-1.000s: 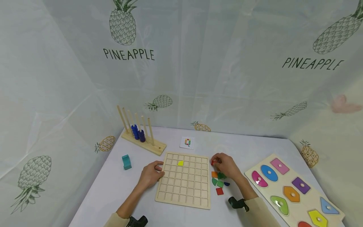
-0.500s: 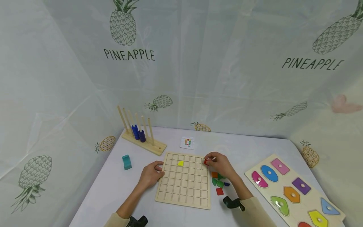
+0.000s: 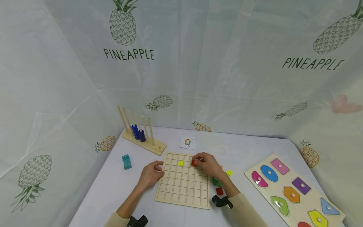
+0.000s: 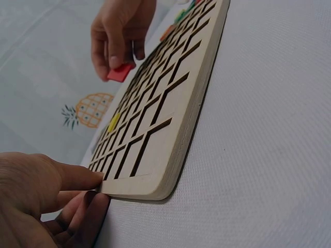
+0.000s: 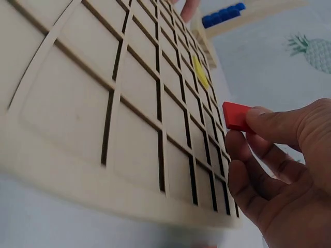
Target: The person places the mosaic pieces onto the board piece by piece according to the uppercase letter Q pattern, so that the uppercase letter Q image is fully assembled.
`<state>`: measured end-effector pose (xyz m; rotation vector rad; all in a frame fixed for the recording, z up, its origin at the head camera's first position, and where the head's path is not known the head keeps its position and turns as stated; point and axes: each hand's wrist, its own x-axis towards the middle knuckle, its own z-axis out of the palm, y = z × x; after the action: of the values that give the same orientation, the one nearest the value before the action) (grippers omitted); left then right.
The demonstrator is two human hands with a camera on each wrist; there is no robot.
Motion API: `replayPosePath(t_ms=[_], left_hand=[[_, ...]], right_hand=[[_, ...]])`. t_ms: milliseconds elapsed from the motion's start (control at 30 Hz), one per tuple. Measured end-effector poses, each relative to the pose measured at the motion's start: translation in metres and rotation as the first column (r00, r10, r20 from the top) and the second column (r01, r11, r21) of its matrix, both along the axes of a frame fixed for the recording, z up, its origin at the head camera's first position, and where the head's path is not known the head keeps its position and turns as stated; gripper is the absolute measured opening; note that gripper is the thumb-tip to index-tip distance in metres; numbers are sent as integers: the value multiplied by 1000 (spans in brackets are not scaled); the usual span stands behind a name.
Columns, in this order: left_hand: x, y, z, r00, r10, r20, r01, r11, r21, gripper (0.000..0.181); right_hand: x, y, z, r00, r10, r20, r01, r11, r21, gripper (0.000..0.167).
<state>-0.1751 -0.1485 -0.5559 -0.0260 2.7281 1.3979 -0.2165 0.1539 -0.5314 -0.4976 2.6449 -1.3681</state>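
A square wooden grid board [image 3: 184,186] lies on the white table in front of me. My left hand [image 3: 151,174] grips its left edge; in the left wrist view one finger lies on the rim and others are at its side. My right hand [image 3: 208,164] pinches a red square tile [image 5: 237,115] between thumb and fingers, above the upper right cells of the board. One yellow tile [image 3: 180,163] sits in a cell near the top. To the right of the board, partly hidden by the right forearm, lie loose pieces: a red square [image 3: 219,191], green pieces [image 3: 216,182] and a yellow piece [image 3: 229,173].
Behind the board lies a small pattern card [image 3: 187,143]. At the back left stands a wooden peg rack [image 3: 147,143] with blue beads. A teal block [image 3: 126,162] is at the left, and a shape puzzle board [image 3: 293,192] fills the right side.
My right hand has carried the red tile leftward from beside the board to above its upper cells. The yellow loose piece has come into view. The left hand stays in place.
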Motion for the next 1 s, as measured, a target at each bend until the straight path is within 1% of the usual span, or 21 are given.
replayPosePath(t_ms=[233,367,433,600,767,1000], left_hand=[[0,0,0,1000,-2,-5,2,1000,2,45],[0,0,0,1000,-3,-5,3,1000,6,44],[1,0,1,1000,-2,-4,2,1000,7,44],[1,0,3,1000,2,0,-2,1000,8,45],[1,0,3,1000,2,-1,-2,1000,-1,45],[1,0,3,1000,1,-3,-1,1000,-5,46]], right_hand=[[-8,-17,-4,999,46,-24,-46,999,28,18],[-10,-25,-5,998,56,-16,-55,997,49,19],[-10,-27,-5,998,64,-28,-62,996,68,19],[-11,-32,-7,995,61,-74,-54,994,96,16],[-12,-35,-9,997,43,-66,-35,992,122,13],[-11,-37,-7,994,67,-89,-51,984,168,12]])
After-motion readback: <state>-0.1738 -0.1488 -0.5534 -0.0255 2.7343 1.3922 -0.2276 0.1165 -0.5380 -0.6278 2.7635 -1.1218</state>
